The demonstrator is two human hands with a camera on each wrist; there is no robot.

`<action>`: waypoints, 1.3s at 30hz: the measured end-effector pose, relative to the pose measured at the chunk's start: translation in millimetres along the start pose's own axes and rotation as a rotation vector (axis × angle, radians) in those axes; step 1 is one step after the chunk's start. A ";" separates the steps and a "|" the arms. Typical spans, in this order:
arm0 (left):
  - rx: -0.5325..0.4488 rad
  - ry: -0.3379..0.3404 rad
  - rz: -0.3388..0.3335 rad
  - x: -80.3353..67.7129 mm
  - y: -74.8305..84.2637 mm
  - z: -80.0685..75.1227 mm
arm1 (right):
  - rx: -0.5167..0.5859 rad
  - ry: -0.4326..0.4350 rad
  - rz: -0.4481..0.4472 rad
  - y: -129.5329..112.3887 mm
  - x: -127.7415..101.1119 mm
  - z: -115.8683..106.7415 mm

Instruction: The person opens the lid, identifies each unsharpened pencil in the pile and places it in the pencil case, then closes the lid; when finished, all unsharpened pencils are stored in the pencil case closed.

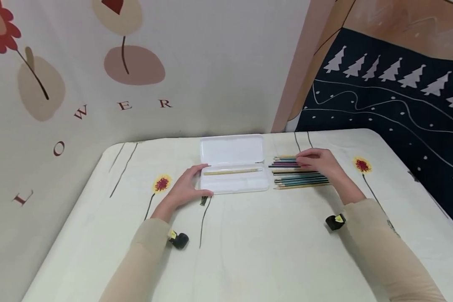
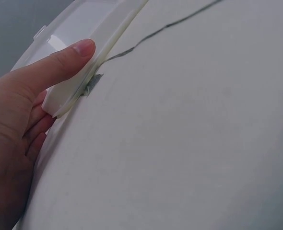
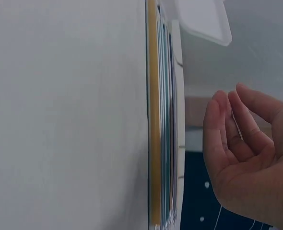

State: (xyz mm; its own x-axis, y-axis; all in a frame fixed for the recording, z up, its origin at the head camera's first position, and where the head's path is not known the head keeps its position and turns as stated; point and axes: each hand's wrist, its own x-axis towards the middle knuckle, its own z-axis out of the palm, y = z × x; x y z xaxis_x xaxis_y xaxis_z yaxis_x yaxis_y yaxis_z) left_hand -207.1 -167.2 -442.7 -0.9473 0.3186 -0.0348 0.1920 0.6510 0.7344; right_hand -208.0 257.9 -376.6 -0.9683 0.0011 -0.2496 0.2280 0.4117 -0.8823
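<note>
A white pencil case [image 1: 234,185] lies with its lid [image 1: 232,150] flipped back, a yellow pencil [image 1: 232,172] inside along its back part. My left hand [image 1: 185,185] grips the left end of the case. In the left wrist view the thumb [image 2: 67,60] lies over the rim, with the other fingers partly hidden behind the corner. To the right of the case, several colored pencils [image 1: 302,180] lie side by side, tips toward it. Over the back part of this row hovers my right hand [image 1: 321,162], its fingers loosely bent and nothing between them in the right wrist view.
A pale cloth with printed flowers [image 1: 162,183] covers the table. Behind stands a light printed curtain [image 1: 219,84], with a dark tree-patterned cloth [image 1: 381,96] at the right. Small black wrist cameras [image 1: 180,240] hang below both sleeves.
</note>
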 end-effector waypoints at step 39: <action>0.011 0.004 -0.015 -2.6 3.5 0.4 | -0.216 0.129 0.182 61.8 4.7 -65.4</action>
State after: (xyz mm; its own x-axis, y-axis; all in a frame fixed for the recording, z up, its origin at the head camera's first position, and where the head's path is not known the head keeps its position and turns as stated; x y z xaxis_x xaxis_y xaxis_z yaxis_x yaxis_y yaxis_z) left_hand -203.9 -165.4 -440.4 -0.9512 0.3055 -0.0431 0.1802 0.6634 0.7262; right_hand -205.2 343.0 -406.2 -0.9218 0.2028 -0.3304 0.3850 0.5786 -0.7190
